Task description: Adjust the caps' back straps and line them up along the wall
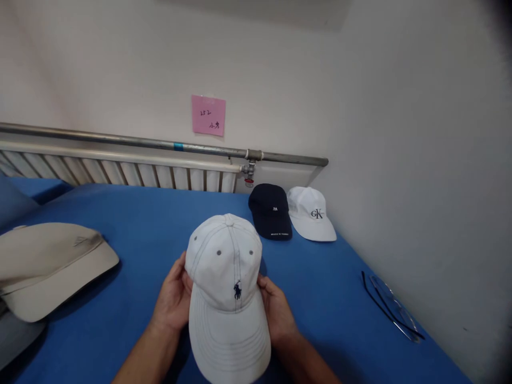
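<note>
A white baseball cap [224,282] with a small dark horse-and-rider emblem is held up in front of me, its brim toward me and hanging down. My left hand [175,296] grips its left side, the fingertips hidden behind the crown. On the opposite side my right hand [276,309] holds the edge near the brim, thumb showing and other fingers partly covered. Beyond the held cap, a black cap [270,210] and a white cap with a dark letter logo [312,213] sit side by side on the blue surface [160,213].
At the left lie a beige cap [52,261] and, partly under it, a dark grey cap [18,336]. Eyeglasses [394,309] rest near the right edge by the wall. A radiator [152,173], a pipe [120,140] and a pink note [208,115] are at the back.
</note>
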### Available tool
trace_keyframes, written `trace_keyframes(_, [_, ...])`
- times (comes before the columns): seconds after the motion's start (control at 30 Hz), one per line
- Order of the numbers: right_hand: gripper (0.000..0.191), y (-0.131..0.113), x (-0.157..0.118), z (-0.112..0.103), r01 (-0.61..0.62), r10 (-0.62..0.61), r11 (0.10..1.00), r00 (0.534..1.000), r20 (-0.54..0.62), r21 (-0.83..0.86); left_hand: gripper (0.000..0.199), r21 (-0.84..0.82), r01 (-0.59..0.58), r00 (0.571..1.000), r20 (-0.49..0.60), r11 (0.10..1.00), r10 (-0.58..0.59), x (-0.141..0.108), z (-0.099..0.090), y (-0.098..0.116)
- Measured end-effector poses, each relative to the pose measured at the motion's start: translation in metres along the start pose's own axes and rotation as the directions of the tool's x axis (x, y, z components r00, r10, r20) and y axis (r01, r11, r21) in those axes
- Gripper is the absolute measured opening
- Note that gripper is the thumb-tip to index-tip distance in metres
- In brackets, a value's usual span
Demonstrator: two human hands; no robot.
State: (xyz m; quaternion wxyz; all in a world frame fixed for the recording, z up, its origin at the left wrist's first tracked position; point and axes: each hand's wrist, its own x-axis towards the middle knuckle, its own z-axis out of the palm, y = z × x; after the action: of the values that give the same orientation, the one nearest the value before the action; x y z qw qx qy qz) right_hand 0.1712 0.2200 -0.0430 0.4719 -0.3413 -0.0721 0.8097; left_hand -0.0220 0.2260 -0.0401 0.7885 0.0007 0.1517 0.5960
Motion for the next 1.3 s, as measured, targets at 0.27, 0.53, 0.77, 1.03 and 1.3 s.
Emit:
trace_keyframes(0.27, [0.007, -0.011, 0.004, -0.008, 0.107, -0.109, 0.994, 0.991, -0.079, -0.029, 0.035, 0.135, 0.1, 0.985, -0.157, 0.986, -0.078, -0.007, 0.017, -0.022])
trace_keyframes(0.53, [0.007, -0.016, 0.007, -0.01, 0.143, -0.147, 0.988, 0.986, -0.083, -0.054, 0.028, 0.276, 0.066, 0.948, -0.317, 0.959, 0.026, -0.011, 0.033, -0.034])
trace_keyframes(0.77, [0.01, -0.012, 0.004, -0.006, 0.167, -0.169, 0.983, 0.986, -0.018, -0.08, 0.032, 0.162, 0.048, 0.933, -0.361, 0.986, 0.014, -0.006, 0.029, -0.026])
trace_keyframes(1.03, [0.018, -0.001, -0.009, 0.0, 0.131, -0.107, 0.971, 0.986, 0.13, -0.199, 0.036, 0.126, -0.025, 0.934, -0.35, 0.992, 0.068, 0.001, 0.015, -0.011])
trace_keyframes(1.3, [0.022, 0.008, -0.015, 0.006, 0.176, -0.149, 0.946, 0.982, 0.119, -0.273, 0.037, 0.211, 0.003, 0.925, -0.373, 0.978, 0.077, 0.007, 0.01, -0.01])
